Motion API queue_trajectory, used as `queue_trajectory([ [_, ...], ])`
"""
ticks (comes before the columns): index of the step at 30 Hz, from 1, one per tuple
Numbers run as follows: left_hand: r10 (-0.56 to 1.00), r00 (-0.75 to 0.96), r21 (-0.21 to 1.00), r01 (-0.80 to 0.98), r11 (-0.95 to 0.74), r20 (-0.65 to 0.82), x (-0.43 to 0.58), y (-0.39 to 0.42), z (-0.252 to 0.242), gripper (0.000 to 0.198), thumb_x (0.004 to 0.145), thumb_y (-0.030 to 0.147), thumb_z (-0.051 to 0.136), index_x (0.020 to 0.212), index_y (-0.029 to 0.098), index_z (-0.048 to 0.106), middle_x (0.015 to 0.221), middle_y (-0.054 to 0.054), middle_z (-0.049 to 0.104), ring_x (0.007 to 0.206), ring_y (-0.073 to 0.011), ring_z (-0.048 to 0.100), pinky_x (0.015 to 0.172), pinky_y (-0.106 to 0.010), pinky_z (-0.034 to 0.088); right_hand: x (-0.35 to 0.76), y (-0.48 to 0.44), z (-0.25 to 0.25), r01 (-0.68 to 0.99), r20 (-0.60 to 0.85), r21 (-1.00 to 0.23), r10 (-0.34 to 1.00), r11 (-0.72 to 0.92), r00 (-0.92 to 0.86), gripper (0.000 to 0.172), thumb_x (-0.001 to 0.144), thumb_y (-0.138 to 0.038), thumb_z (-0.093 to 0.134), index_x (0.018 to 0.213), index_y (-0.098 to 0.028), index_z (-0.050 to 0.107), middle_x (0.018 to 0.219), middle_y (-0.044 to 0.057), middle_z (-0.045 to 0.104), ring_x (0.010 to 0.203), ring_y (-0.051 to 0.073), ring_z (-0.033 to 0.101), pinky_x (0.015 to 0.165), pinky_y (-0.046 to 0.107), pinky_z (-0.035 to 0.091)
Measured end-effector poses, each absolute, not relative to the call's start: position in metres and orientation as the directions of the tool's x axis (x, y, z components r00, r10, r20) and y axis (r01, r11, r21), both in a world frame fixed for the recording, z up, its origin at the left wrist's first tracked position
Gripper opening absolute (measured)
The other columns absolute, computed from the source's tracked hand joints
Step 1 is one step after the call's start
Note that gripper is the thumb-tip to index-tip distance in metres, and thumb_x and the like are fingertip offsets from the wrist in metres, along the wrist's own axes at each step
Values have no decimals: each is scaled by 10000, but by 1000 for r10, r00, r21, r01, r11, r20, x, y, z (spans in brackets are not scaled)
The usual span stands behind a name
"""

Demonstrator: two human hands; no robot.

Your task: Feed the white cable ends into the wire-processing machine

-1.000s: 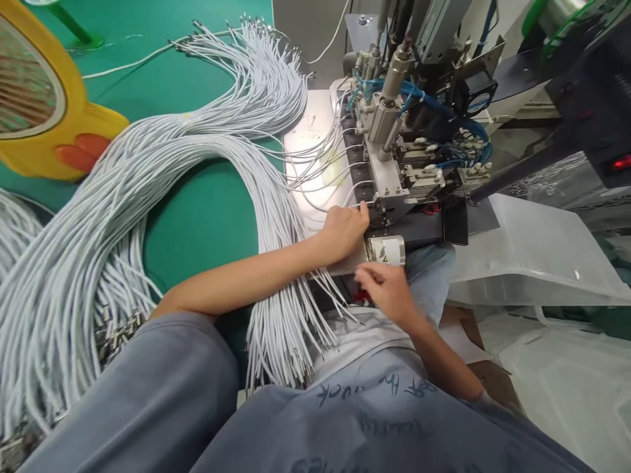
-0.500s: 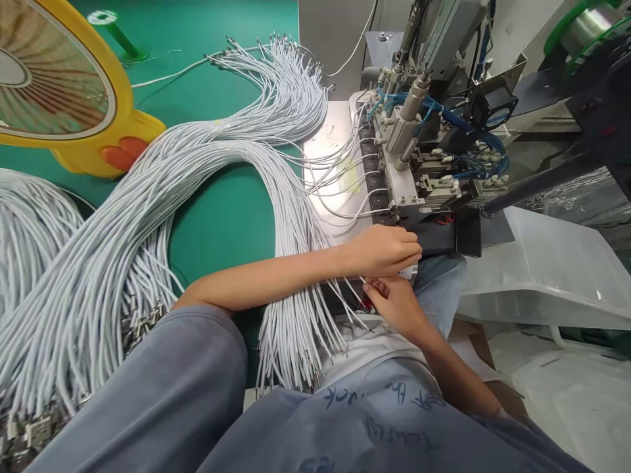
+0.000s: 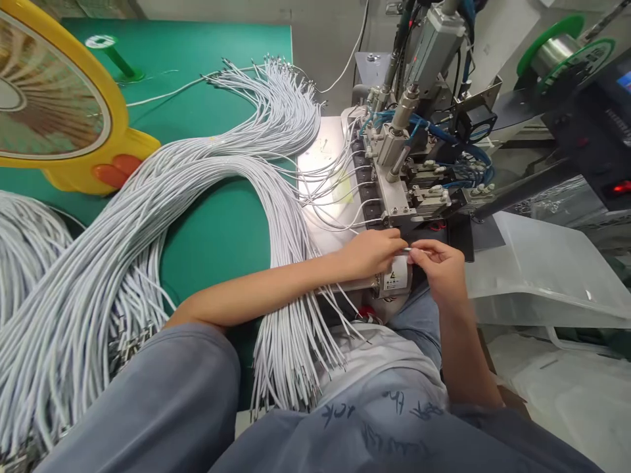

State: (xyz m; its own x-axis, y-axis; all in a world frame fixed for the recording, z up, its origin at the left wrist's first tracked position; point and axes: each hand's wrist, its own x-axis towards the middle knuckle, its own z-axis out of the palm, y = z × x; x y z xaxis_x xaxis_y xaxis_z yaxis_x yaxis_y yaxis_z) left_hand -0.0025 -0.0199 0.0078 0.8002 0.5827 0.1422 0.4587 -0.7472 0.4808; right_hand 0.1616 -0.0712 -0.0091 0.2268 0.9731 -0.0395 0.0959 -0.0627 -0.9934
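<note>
My left hand and my right hand meet in front of the machine, each pinching the end of one thin white wire held between them. My left forearm lies across a big bundle of white wires that hangs over the table's near edge. Several wires curve into the machine's black row of slots. A small labelled cylinder sits just under my hands.
A yellow fan stands at the far left on the green mat. A second wire bundle lies at the left edge. A clear plastic tray sits right of the machine. Green spools are at the top right.
My right hand rose from below the table edge to the machine front. My left hand drew back slightly from the slot, and both now pinch one wire end.
</note>
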Motion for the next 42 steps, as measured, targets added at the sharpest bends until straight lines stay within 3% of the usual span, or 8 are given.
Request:
queue_trajectory([
  [4,620,724,561,391,-730,301,-4,-17,6,251,882,140,403,965,120,640,833,-57,551,713,-118,528,631,-226,411,153,-69,-14,-66,-38,-998,958,-20,286,217,642,-346,720,777,-187,658,658,10,645,581,132,605,605,295,522],
  [11,603,647,656,205,-726,466,-5,-17,6,254,917,218,425,932,137,666,753,-39,531,694,-108,518,619,-217,428,140,-69,-6,66,190,-982,945,179,266,81,694,-283,693,724,-208,691,701,8,617,659,131,572,600,273,479],
  [17,642,617,676,229,-700,456,-7,-14,3,222,900,212,457,897,150,670,709,-29,559,656,-100,532,598,-207,422,153,-67,3,206,184,-968,967,146,178,159,758,-323,620,772,-197,717,712,26,606,628,128,529,545,268,429],
  [23,585,650,614,224,-757,484,-7,-12,3,220,878,155,451,858,140,670,689,-26,549,636,-98,518,563,-199,396,158,-62,5,257,142,-961,982,106,125,138,707,-295,651,678,-177,716,512,-32,436,490,87,364,474,249,323],
  [29,649,617,678,240,-694,446,-6,-13,4,195,862,175,483,801,148,666,658,-15,543,620,-95,519,566,-200,406,145,-64,-2,180,146,-979,951,99,273,178,732,-329,614,684,-182,703,591,1,533,568,119,459,517,260,370],
  [35,603,674,617,269,-739,428,-7,-11,4,219,865,153,442,810,147,654,679,-21,533,620,-100,499,552,-212,380,163,-59,3,273,115,-958,990,90,76,168,708,-325,644,653,-175,698,524,-26,465,494,91,372,488,252,322],
  [39,645,638,625,311,-716,421,-6,-14,6,171,830,136,483,711,141,605,639,0,519,588,-88,488,539,-198,373,150,-61,-1,216,108,-974,975,65,196,198,719,-333,618,616,-172,669,530,-20,469,506,98,382,499,255,336],
  [42,616,668,527,375,-763,417,-6,-15,6,178,844,145,465,735,138,607,655,-6,524,579,-89,483,529,-197,370,140,-63,-4,276,169,-958,937,82,307,230,751,-347,584,611,-176,648,524,-18,443,513,107,380,499,259,329],
])
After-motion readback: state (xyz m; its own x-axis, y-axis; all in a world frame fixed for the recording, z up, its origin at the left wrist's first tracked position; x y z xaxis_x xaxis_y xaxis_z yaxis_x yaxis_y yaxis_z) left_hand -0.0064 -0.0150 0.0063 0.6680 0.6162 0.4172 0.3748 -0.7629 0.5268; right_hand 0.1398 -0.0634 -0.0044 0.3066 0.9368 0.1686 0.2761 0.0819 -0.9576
